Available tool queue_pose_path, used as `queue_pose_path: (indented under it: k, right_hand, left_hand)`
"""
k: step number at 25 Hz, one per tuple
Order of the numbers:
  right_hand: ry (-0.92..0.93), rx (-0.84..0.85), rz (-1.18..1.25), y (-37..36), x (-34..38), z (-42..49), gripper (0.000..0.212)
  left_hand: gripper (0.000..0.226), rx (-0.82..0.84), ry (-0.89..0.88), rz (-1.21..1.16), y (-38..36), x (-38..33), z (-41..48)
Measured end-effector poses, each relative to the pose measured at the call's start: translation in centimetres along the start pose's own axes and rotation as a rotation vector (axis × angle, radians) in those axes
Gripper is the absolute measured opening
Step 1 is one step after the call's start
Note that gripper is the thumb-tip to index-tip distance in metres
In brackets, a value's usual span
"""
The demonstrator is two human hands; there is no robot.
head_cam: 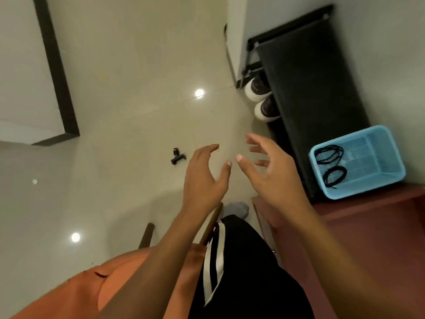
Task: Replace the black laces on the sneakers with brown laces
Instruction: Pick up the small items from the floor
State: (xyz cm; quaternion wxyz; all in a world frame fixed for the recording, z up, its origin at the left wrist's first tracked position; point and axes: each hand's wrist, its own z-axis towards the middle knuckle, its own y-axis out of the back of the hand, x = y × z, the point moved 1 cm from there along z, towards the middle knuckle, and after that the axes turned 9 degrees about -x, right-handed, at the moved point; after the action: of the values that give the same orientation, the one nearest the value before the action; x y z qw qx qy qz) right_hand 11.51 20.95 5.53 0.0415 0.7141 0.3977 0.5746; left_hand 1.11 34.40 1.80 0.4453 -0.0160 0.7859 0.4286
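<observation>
**Item: lace change on a pair of sneakers. Status judged: not begun.**

- Left hand point(207, 173): centre of frame, fingers spread and slightly bent, holds nothing.
- Right hand point(271, 173): just beside the left, thumbs close but apart, fingers spread, holds nothing. Both are raised over the floor point(138, 88) and touch no object.
- Sneakers point(262, 99): two, dark uppers with white toes, side by side in the upper right of centre. They sit low in the black shoe rack point(310, 88), toes poking out to the left, well apart from both hands. Their laces are hidden under the rack top, so the colour cannot be told.
- Blue basket point(368, 187): right edge of frame, resting on the rack top and the edge of a reddish table point(368, 226).
- Coiled laces point(328, 154): two bundles inside the basket, one above the other. They look dark, and brown or black cannot be told here.
- Small black object point(178, 155): on the floor left of the hands, not identifiable.

Done: nothing visible. Left: fetch the sneakers, strip the old laces, thread the new ones through both.
</observation>
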Motion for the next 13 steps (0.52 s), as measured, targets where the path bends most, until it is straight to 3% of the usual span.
queue_pose_path:
  k: [6, 13]
  right_hand:
    - [-0.059, 0.255, -0.12, -15.4, -8.1, 8.4, 0.046]
    - [-0.02, 0.353, -0.251, -30.8, -17.2, 15.2, 0.046]
  left_hand:
    - [0.035, -0.086, 0.444, 0.031, -2.7, 16.1, 7.1]
    - [0.039, -0.154, 0.562, 0.155, -7.3, 31.2, 13.1]
